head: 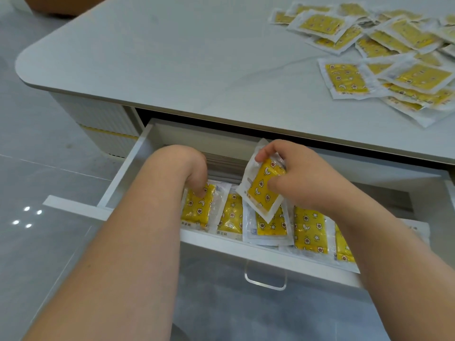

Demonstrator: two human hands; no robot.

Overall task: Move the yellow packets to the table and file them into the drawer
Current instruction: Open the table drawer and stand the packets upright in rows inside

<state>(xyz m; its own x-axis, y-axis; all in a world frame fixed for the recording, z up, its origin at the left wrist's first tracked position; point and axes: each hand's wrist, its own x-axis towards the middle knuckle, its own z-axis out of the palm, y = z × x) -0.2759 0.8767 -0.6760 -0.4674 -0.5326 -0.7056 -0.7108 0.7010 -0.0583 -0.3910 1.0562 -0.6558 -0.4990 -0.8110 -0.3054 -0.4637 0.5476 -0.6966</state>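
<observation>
A white drawer [128,166] stands pulled out below the grey table [172,60]. Several yellow packets with star prints lie in a row along its front, among them one at the middle [309,230]. My right hand [293,178] holds one yellow packet [262,190] tilted above that row, thumb and fingers curled round its top. My left hand [194,173] reaches down into the drawer's left part, and its bent fingertips touch the leftmost packet [197,210]. A loose heap of the same yellow packets [384,48] covers the table's far right.
A clear handle [266,279] hangs on the drawer front. Grey tiled floor [49,143] lies to the left of the table. A stack of pale flat items [224,166] sits at the drawer's back. A brown box corner [61,3] shows at top left.
</observation>
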